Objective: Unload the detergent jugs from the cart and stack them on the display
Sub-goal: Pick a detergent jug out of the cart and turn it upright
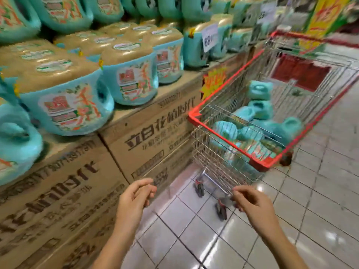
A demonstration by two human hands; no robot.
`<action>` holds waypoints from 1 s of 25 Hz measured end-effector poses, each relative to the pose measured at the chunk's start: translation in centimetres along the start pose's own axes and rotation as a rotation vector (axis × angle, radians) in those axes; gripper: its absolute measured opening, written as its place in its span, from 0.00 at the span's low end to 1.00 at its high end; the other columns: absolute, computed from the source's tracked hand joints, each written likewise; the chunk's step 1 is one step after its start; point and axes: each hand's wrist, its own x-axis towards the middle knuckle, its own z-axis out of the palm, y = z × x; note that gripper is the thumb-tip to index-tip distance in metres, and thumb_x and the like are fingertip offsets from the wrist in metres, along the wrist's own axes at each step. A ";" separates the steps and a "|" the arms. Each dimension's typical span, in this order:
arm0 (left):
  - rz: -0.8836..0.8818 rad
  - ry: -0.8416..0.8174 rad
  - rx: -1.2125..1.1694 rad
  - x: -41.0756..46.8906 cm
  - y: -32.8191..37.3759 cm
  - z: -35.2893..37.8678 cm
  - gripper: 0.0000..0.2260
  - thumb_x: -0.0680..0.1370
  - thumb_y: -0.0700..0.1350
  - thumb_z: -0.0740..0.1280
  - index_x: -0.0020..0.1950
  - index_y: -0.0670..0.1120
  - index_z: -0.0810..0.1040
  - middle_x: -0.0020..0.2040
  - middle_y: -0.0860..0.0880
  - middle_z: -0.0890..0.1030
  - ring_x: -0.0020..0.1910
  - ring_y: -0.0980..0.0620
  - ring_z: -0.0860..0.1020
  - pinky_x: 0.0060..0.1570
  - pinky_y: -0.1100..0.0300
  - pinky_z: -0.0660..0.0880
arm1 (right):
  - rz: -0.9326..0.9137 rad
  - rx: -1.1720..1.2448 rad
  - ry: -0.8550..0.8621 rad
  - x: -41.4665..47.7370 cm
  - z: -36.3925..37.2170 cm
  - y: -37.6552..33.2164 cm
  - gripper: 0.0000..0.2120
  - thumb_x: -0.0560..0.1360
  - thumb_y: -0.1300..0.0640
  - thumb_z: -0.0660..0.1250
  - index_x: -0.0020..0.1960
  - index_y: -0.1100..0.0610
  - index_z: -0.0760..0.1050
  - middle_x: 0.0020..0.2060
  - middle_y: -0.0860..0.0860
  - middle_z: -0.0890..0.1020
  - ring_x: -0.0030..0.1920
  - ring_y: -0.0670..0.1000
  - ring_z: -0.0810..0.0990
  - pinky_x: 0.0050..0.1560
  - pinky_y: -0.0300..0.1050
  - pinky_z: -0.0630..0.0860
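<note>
Jugs point(259, 111) in cart point(223, 133), beyond right grip point(252, 202).

Cart point(213, 152): bright wire metal, shiny, with a red plastic rim point(229, 135). Jugs in cart point(260, 111): teal plastic, smooth, low sheen. Display jugs point(128, 82): same teal plastic, glossy printed labels, tan tops with a sheen. Cartons point(151, 136): brown cardboard, matt, dark print. Floor tiles point(320, 200): pale, glazed, very glossy, reflecting lights. Price tag point(209, 36): looks like white paper.

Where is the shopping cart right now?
Head view, right of centre: the shopping cart stands on the tiled floor beside the cardboard boxes of the display, just beyond the right hand, teal jugs inside.
</note>
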 end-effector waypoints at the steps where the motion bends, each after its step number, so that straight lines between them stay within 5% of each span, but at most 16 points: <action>1: -0.032 -0.030 0.014 -0.3 -0.8 2.3 0.09 0.78 0.36 0.65 0.47 0.47 0.83 0.35 0.50 0.84 0.34 0.57 0.79 0.37 0.62 0.74 | 0.041 -0.001 0.018 -0.1 -1.9 1.1 0.07 0.76 0.68 0.66 0.43 0.60 0.81 0.35 0.57 0.83 0.31 0.45 0.79 0.32 0.32 0.74; 13: -0.083 -0.285 0.114 0.0 -2.3 27.3 0.09 0.80 0.37 0.64 0.49 0.47 0.83 0.40 0.48 0.85 0.35 0.59 0.79 0.40 0.61 0.72 | 0.166 0.000 0.128 6.5 -23.0 4.8 0.08 0.76 0.66 0.66 0.46 0.54 0.81 0.35 0.52 0.83 0.34 0.46 0.80 0.36 0.32 0.74; 18: 0.010 -0.289 0.057 6.6 0.0 36.4 0.10 0.79 0.35 0.63 0.49 0.46 0.83 0.38 0.48 0.84 0.32 0.57 0.78 0.27 0.68 0.74 | 0.084 -0.036 0.145 15.7 -27.8 3.5 0.07 0.76 0.63 0.66 0.47 0.54 0.81 0.38 0.55 0.83 0.37 0.46 0.80 0.39 0.34 0.77; 25: 0.033 -0.203 -0.037 18.8 5.5 48.4 0.09 0.80 0.37 0.63 0.49 0.47 0.82 0.38 0.52 0.85 0.34 0.63 0.79 0.33 0.72 0.73 | -0.060 -0.089 0.117 33.8 -33.6 -1.6 0.08 0.76 0.66 0.67 0.45 0.54 0.79 0.35 0.55 0.80 0.37 0.50 0.77 0.40 0.39 0.75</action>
